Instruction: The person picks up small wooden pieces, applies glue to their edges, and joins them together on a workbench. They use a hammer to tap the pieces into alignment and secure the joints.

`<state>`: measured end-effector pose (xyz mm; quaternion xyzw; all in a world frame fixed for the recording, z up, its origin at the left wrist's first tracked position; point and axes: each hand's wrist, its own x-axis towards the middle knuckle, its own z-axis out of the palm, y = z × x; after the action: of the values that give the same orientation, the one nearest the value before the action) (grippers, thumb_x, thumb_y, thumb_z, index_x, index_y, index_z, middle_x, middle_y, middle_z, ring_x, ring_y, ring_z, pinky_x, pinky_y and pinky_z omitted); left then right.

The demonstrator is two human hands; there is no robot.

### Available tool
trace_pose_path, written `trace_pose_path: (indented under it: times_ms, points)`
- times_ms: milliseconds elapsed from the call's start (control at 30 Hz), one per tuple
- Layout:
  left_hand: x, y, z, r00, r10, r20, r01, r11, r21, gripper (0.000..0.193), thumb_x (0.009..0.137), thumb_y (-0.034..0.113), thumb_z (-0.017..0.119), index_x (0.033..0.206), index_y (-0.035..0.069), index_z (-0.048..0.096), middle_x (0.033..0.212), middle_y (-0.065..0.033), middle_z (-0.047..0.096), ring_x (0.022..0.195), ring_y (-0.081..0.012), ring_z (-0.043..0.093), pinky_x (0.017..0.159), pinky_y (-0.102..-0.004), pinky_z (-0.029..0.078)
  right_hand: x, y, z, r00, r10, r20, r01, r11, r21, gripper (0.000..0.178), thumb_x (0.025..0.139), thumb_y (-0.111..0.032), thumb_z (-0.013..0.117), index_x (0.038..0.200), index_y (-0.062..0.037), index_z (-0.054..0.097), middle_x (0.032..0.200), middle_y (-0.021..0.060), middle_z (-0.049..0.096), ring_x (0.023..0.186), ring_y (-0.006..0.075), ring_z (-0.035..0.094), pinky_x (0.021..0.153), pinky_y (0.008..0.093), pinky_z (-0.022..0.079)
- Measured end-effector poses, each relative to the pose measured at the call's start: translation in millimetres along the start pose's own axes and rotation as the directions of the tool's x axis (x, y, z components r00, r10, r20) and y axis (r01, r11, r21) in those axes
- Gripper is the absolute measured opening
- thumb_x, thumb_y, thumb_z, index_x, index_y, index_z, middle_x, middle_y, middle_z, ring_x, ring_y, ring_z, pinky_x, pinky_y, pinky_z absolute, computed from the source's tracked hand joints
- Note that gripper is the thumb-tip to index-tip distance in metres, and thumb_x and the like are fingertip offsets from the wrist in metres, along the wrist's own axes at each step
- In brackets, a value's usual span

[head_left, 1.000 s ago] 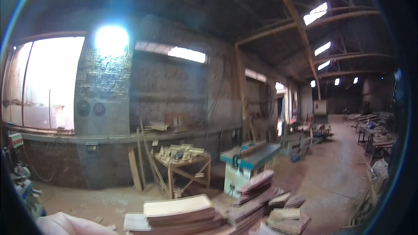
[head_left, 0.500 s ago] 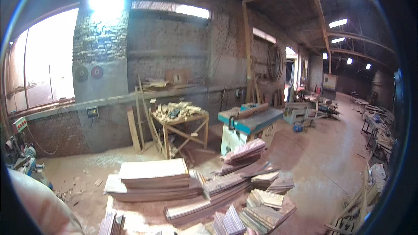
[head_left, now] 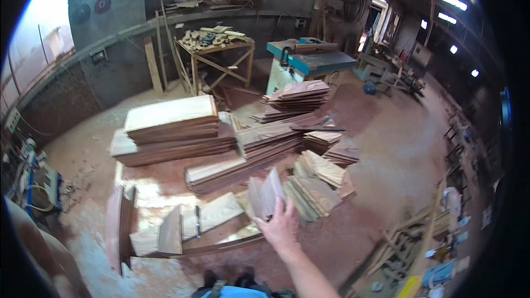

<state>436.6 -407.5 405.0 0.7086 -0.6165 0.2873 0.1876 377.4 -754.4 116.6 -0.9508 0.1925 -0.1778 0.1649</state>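
Leaning boards (head_left: 266, 192) just beyond right hand (head_left: 281, 227), fingers spread — left hand unseen, state unclear

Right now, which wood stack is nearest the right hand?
The small, pointed, pinkish plank stack; the right fingers are at its edge, others sit farther.

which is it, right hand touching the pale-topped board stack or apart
Apart; the head view shows other boards between right hand and pale-topped stack.

- Short wooden boards (head_left: 265, 196), pinkish-brown with pale, streaked grain.
- They stand on edge, tilted, just left of a leaning board stack (head_left: 310, 197).
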Motion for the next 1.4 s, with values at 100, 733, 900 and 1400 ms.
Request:
trace_pose_path:
  times_ms: [100, 733, 900, 1400]
  points:
    - [-7, 11, 12, 0.995, 0.033, -0.099, -0.035, 0.999, -0.018, 0.041, 0.096, 0.006, 0.053, 0.135, -0.002, 0.043, 0.108, -0.0123, 0.056, 0.089, -0.0196, 0.062, 0.075, -0.0320, 0.054, 2, 2, 6, 0.999, 0.040, 0.030, -0.042, 0.998, 0.039, 0.084, 0.069, -0.037, 0.085, 0.133, -0.0013, 0.045, 0.129, 0.0255, 0.043, 0.120, 0.0427, 0.046, 0.102, 0.0491, 0.040]
    - [-130, 82, 296, 0.212, -0.770, 0.601, 0.596, -0.386, -0.704, 0.038, 0.095, 0.002, 0.057, 0.132, -0.003, 0.046, 0.101, -0.0080, 0.060, 0.080, -0.0147, 0.064, 0.069, -0.0275, 0.055, -19, 53, 12, 0.940, 0.327, -0.099, -0.077, 0.487, 0.870, 0.053, 0.095, -0.020, 0.061, 0.139, 0.0059, 0.045, 0.128, 0.0196, 0.057, 0.109, 0.0298, 0.059, 0.098, 0.0412, 0.047]
    - [-89, 74, 319, 0.325, -0.711, 0.623, 0.767, -0.187, -0.614, 0.049, 0.092, 0.011, 0.063, 0.134, -0.007, 0.046, 0.100, -0.0110, 0.065, 0.084, -0.0147, 0.064, 0.072, -0.0289, 0.054, -8, 78, 9, 0.904, 0.410, 0.120, -0.113, -0.043, 0.993, 0.044, 0.100, -0.036, 0.054, 0.129, -0.0027, 0.054, 0.111, 0.0137, 0.065, 0.094, 0.0240, 0.066, 0.085, 0.0421, 0.055]
    - [-5, 64, 405, 0.173, -0.704, 0.689, 0.784, -0.324, -0.529, 0.055, 0.090, 0.022, 0.065, 0.133, -0.008, 0.050, 0.090, -0.0114, 0.066, 0.071, -0.0161, 0.062, 0.061, -0.0327, 0.053, 3, 97, 17, 0.914, 0.347, 0.210, -0.206, -0.050, 0.977, 0.061, 0.106, -0.050, 0.029, 0.130, 0.0014, 0.052, 0.112, 0.0140, 0.067, 0.093, 0.0278, 0.069, 0.089, 0.0414, 0.055]
